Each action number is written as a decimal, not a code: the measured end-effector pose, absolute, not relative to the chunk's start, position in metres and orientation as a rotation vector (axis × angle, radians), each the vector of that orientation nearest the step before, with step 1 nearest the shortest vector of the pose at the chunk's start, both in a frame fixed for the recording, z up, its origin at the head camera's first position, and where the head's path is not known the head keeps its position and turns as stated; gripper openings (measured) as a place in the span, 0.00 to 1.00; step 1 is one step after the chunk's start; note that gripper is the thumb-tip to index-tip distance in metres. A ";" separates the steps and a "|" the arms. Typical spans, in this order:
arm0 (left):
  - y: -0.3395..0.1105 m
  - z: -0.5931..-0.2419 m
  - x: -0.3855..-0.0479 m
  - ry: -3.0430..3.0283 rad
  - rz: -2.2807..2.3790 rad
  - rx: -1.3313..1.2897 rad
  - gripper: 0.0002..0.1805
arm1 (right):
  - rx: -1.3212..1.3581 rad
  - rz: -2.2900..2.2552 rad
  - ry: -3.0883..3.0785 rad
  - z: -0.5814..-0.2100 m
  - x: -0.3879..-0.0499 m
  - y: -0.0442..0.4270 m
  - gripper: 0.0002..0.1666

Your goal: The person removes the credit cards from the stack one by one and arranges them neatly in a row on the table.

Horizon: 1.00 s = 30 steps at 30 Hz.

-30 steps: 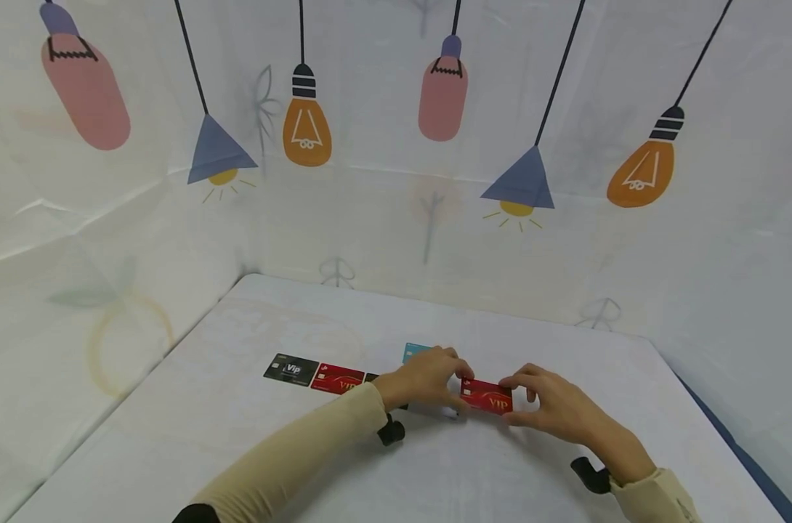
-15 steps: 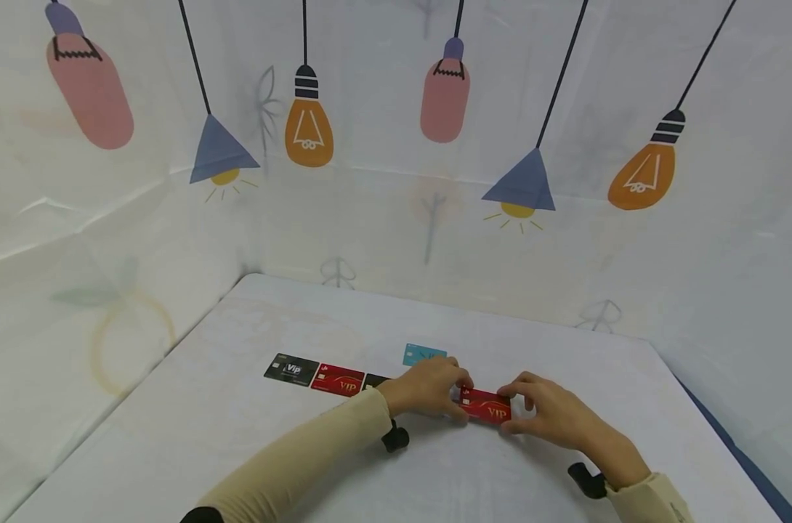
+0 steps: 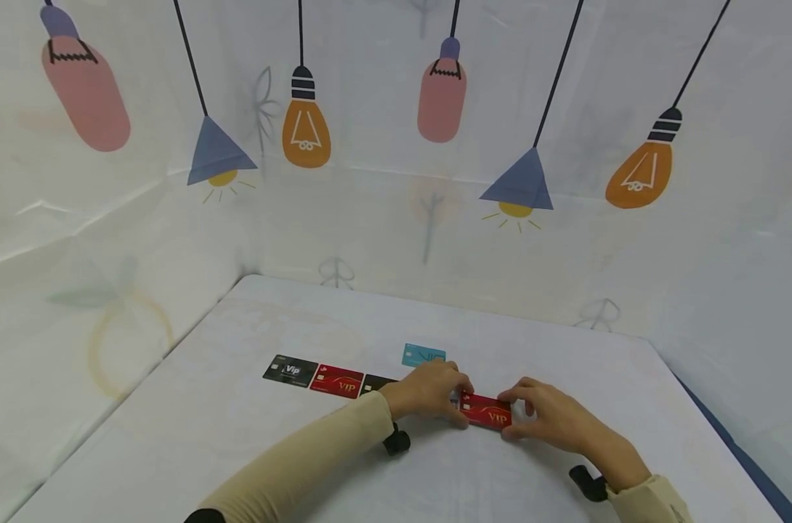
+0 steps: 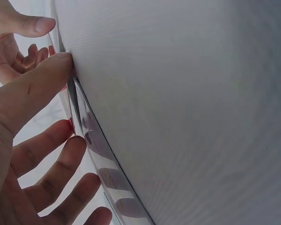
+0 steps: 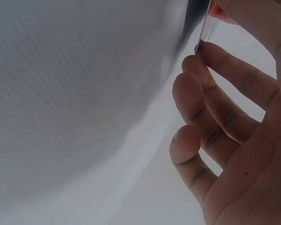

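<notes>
A red VIP bank card (image 3: 486, 412) is pinched at both short ends, low over the white table. My left hand (image 3: 427, 391) holds its left end between thumb and index finger, the other fingers spread in the left wrist view. On its right end my right hand (image 3: 553, 414) has thumb and fingertips. Leftward runs a row: a black Vip card (image 3: 291, 370), another red VIP card (image 3: 337, 381) and a dark card (image 3: 375, 383) partly hidden by the left hand. Something pale shows beside the left fingertips, mostly covered. Behind that hand lies a light-blue card (image 3: 423, 354).
The white-covered table (image 3: 370, 472) ends at a hanging sheet (image 3: 370, 218) printed with lamps and bulbs, behind and at the left. Black wrist-camera mounts stick out under both wrists, close to the tabletop.
The held red card has come a little toward me and lower, with both hands following. More of the light-blue card and the dark card shows now.
</notes>
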<state>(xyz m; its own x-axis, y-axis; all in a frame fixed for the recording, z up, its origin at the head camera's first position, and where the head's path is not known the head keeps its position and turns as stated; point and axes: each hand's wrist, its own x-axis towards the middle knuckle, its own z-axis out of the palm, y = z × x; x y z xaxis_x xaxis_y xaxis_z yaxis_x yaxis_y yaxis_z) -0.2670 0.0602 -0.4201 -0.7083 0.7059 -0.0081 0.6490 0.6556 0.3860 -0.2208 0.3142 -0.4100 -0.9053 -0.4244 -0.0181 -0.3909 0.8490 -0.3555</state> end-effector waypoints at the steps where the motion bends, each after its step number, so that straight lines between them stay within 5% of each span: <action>1: 0.061 -0.420 -0.266 2.712 0.538 1.114 0.28 | -0.642 -0.535 2.925 -0.410 -0.220 0.314 0.33; 30: 0.059 -0.420 -0.269 2.728 0.473 1.122 0.27 | -0.611 -0.505 2.896 -0.411 -0.221 0.309 0.31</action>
